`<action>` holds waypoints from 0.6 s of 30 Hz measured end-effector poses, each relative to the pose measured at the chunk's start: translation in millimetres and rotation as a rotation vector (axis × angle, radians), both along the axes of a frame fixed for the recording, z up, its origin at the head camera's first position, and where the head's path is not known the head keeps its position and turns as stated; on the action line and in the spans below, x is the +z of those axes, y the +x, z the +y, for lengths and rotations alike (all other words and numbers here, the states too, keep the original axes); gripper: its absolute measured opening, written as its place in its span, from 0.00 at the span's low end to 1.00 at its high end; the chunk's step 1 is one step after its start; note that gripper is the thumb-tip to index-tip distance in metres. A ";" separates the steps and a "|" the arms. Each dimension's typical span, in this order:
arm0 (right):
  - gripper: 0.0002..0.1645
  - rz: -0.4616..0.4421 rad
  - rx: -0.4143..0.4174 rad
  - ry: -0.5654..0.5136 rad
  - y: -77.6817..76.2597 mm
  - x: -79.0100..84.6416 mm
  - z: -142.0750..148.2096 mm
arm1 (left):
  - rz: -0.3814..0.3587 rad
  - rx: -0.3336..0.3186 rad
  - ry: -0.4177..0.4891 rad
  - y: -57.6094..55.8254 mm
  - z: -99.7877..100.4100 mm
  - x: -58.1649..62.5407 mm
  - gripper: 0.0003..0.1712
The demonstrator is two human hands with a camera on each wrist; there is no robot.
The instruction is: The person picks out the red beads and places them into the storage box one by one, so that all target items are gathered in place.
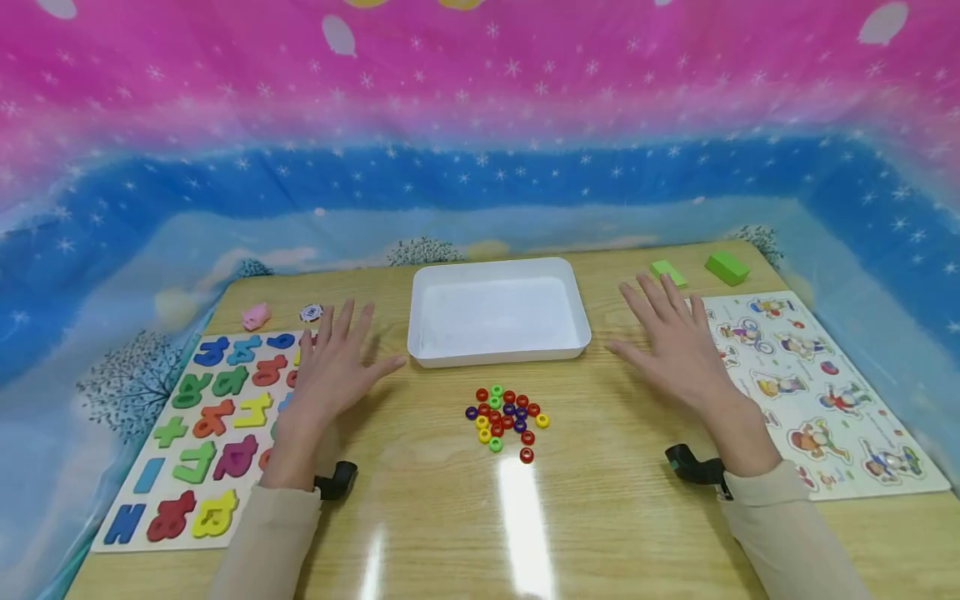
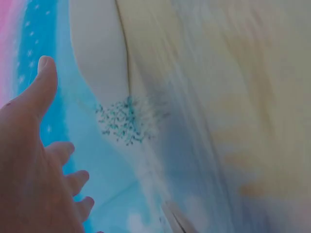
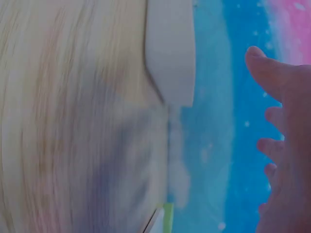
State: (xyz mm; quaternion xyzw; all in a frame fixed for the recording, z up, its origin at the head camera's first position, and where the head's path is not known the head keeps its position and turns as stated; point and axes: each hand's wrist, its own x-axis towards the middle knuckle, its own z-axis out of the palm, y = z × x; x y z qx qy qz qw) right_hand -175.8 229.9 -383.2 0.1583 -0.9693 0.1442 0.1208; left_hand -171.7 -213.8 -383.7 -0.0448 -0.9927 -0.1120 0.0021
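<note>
While small colored rings (image 1: 506,421) lie clustered on the near side of a white tray (image 1: 497,317), a person's left hand (image 1: 333,373) and right hand (image 1: 677,357) flank it, fingers spread wide, holding nothing.

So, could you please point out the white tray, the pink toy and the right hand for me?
White tray (image 1: 499,318): head view, on its bare inside floor.
Pink toy (image 1: 257,317): head view, middle of its body.
Right hand (image 1: 675,350): head view, back of the hand.
</note>
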 end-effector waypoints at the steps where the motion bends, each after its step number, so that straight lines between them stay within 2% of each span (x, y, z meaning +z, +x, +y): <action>1: 0.47 -0.001 0.014 -0.007 1.2 1.9 -3.4 | -0.008 -0.006 0.004 -1.1 2.5 -0.1 0.56; 9: 0.45 0.016 0.169 -0.032 10.8 8.6 -34.6 | -0.062 -0.063 0.069 -9.5 19.2 -1.2 0.56; 15: 0.36 0.012 0.304 -0.051 24.2 9.0 -56.8 | -0.093 -0.108 0.120 -17.2 31.0 -3.2 0.56; 18: 0.32 -0.014 0.344 -0.027 31.1 6.9 -67.0 | -0.125 -0.115 0.154 -21.0 35.9 -6.0 0.56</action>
